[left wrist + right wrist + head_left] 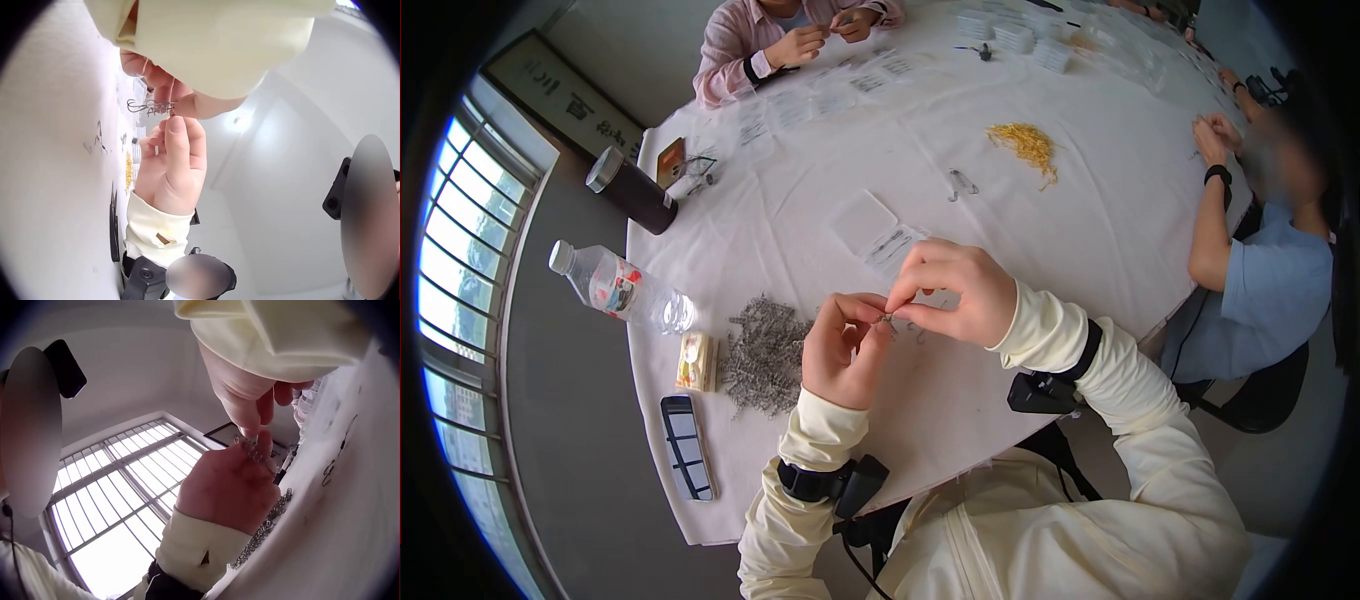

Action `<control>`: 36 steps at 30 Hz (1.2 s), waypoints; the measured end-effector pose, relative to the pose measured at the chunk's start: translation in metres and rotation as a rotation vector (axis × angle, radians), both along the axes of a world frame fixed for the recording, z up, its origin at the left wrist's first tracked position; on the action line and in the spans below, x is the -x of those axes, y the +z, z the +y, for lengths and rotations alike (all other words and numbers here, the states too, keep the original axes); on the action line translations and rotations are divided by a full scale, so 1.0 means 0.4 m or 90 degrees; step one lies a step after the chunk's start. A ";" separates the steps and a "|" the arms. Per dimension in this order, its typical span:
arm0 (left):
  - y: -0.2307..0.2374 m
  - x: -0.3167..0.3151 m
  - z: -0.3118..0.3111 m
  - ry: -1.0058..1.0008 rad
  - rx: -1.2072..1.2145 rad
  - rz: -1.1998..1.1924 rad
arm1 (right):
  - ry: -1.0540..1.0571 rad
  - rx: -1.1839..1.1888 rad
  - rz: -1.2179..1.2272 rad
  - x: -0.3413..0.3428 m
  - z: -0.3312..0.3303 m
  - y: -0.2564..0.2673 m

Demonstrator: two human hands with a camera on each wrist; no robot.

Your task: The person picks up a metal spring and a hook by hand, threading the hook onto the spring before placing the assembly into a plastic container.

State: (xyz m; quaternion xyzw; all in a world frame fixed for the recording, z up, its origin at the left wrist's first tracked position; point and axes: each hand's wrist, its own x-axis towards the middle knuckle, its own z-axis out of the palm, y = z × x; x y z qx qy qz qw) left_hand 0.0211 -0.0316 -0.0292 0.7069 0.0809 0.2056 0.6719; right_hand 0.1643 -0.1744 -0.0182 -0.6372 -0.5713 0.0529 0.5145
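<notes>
In the head view my left hand (840,350) and right hand (960,290) meet over the near part of the table, pinching small wire pieces between thumbs and fingertips. The left wrist view shows these as dark fish hooks (134,106) with coiled wire at their ends, where the right hand's fingertips (177,124) press. A coiled wire (253,452) shows by the left hand in the right wrist view. Left of the left hand lies a heap of grey coiled metal pieces (762,355). Beyond the hands is an open clear plastic case (865,222) with dark hooks in it.
A water bottle (620,288), dark flask (635,195), small tissue pack (697,362) and phone (688,447) line the left edge. A yellow pile (1025,148) lies farther off. Other people sit at the far side and right, near stacked clear boxes (1012,38).
</notes>
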 end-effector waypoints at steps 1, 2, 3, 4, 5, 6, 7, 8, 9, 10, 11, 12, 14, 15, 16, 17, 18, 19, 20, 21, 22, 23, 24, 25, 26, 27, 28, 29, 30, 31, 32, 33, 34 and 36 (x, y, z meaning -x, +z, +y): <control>0.001 0.000 0.002 -0.011 0.036 0.005 | -0.001 -0.009 -0.006 0.001 0.002 -0.002; 0.001 0.001 0.004 -0.023 0.072 0.011 | -0.003 -0.017 -0.012 0.002 0.003 -0.003; 0.001 0.002 0.007 -0.022 0.072 0.010 | -0.002 -0.017 -0.012 0.004 0.005 -0.003; -0.001 0.003 0.010 -0.023 0.072 0.016 | -0.001 -0.026 -0.017 0.006 0.007 -0.004; -0.002 0.003 0.012 -0.025 0.072 0.021 | 0.000 -0.035 -0.022 0.007 0.008 -0.004; -0.002 0.003 0.012 -0.025 0.072 0.021 | 0.001 -0.034 -0.022 0.008 0.008 -0.004; -0.003 0.003 0.012 -0.022 0.067 0.023 | 0.002 -0.036 -0.020 0.009 0.008 -0.003; -0.003 0.002 0.013 -0.020 0.061 0.025 | 0.002 -0.037 -0.017 0.010 0.007 -0.002; -0.005 0.002 0.012 -0.021 0.061 0.025 | 0.002 -0.038 -0.017 0.011 0.006 0.000; -0.006 0.001 0.010 -0.020 0.075 0.018 | 0.000 -0.030 -0.005 0.013 0.005 0.001; -0.007 0.000 0.008 -0.020 0.088 0.011 | -0.003 -0.022 0.007 0.014 0.004 0.003; -0.007 -0.001 0.005 -0.020 0.088 0.011 | -0.003 -0.022 0.007 0.014 0.004 0.005; -0.005 -0.002 -0.001 -0.021 0.085 0.011 | -0.005 -0.025 0.023 0.015 0.003 0.008; -0.001 -0.002 -0.001 -0.021 0.085 0.012 | -0.006 -0.025 0.024 0.015 0.003 0.006; 0.004 -0.001 -0.002 -0.018 0.088 0.018 | -0.005 -0.024 0.025 0.014 0.004 0.005; 0.006 -0.001 -0.002 -0.015 0.091 0.023 | -0.005 -0.023 0.026 0.013 0.004 0.005; 0.005 -0.001 0.000 -0.016 0.091 0.024 | -0.005 -0.023 0.026 0.012 0.005 0.005; 0.003 -0.001 0.004 -0.017 0.086 0.033 | -0.013 -0.022 0.033 0.012 0.005 0.006; 0.002 0.000 0.006 -0.017 0.080 0.042 | -0.020 -0.021 0.040 0.012 0.005 0.007; 0.003 0.001 0.005 -0.017 0.081 0.042 | -0.020 -0.020 0.040 0.013 0.004 0.009; 0.005 0.001 0.003 -0.014 0.084 0.042 | -0.018 -0.015 0.051 0.014 0.003 0.010; 0.007 0.002 0.002 -0.012 0.087 0.041 | -0.016 -0.009 0.062 0.015 0.002 0.012; 0.006 0.003 0.002 -0.012 0.087 0.041 | -0.016 -0.009 0.062 0.016 0.002 0.012; 0.005 0.004 0.004 -0.011 0.084 0.044 | -0.009 -0.006 0.070 0.016 0.002 0.012; 0.005 0.004 0.006 -0.010 0.081 0.045 | -0.004 -0.003 0.078 0.016 0.001 0.012; 0.008 0.004 0.007 -0.012 0.082 0.045 | -0.005 -0.002 0.078 0.014 -0.001 0.014; 0.014 0.006 0.007 -0.014 0.094 0.052 | 0.001 0.000 0.091 0.010 -0.002 0.015; 0.019 0.008 0.006 -0.015 0.106 0.058 | 0.009 0.003 0.105 0.007 -0.004 0.016; 0.020 0.009 0.005 -0.014 0.106 0.058 | 0.009 0.003 0.105 0.005 -0.007 0.016; 0.022 0.009 0.004 -0.012 0.109 0.057 | 0.003 -0.002 0.127 0.003 -0.009 0.015; 0.023 0.010 0.004 -0.010 0.111 0.055 | -0.002 -0.005 0.149 0.000 -0.012 0.015; 0.024 0.010 0.005 -0.010 0.111 0.055 | -0.002 -0.006 0.149 -0.002 -0.014 0.018; 0.023 0.010 0.005 -0.010 0.116 0.048 | -0.011 0.002 0.196 -0.005 -0.017 0.022; 0.022 0.009 0.006 -0.010 0.121 0.042 | -0.024 0.005 0.264 -0.015 -0.021 0.022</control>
